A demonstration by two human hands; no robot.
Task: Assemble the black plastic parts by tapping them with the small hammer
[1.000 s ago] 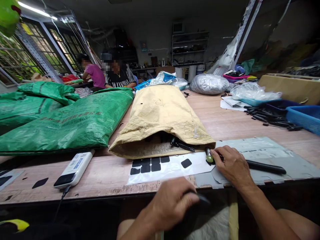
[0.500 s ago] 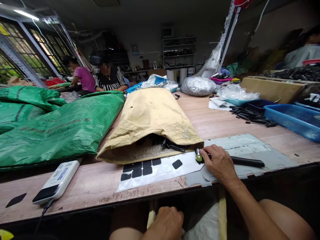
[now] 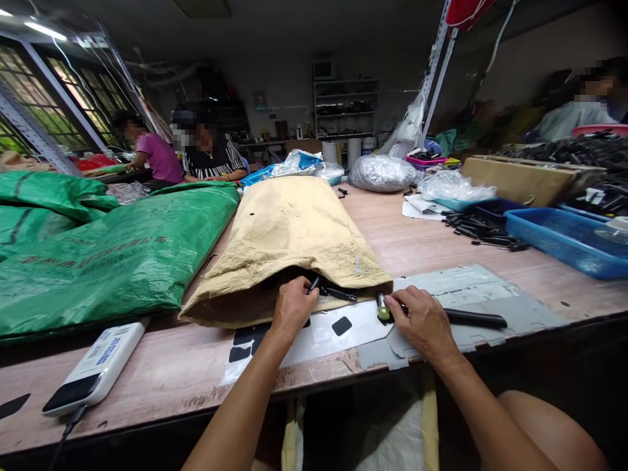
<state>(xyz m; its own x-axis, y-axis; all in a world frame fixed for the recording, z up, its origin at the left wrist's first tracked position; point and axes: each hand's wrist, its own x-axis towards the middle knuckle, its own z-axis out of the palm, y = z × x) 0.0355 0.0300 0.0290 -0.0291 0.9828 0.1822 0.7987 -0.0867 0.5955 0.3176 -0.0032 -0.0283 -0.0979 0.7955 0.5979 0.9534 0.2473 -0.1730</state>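
At the mouth of a tan woven sack (image 3: 299, 222), my left hand (image 3: 290, 306) pinches a slim black rod-like part (image 3: 314, 284). Another black part (image 3: 342, 294) lies in the sack's opening beside it. On the grey board (image 3: 490, 288), my right hand (image 3: 422, 320) is closed with thumb and fingertips at a short silver-and-green cylinder (image 3: 383, 306). A long black handle-like piece (image 3: 475, 318) runs out to the right from behind this hand; whether it joins the cylinder is hidden. A white sheet with black square stickers (image 3: 339, 326) lies under the sack's edge.
A green sack (image 3: 127, 255) and a white device with a cable (image 3: 95, 369) are on the left. To the right are loose black parts (image 3: 483, 230), a blue tray (image 3: 564, 239) and a cardboard box (image 3: 520, 180). Co-workers (image 3: 210, 154) sit beyond the table.
My left hand has risen from below the table edge to the sack's mouth and taken hold of a black part. My right hand stays at the cylinder. The view has shifted slightly.
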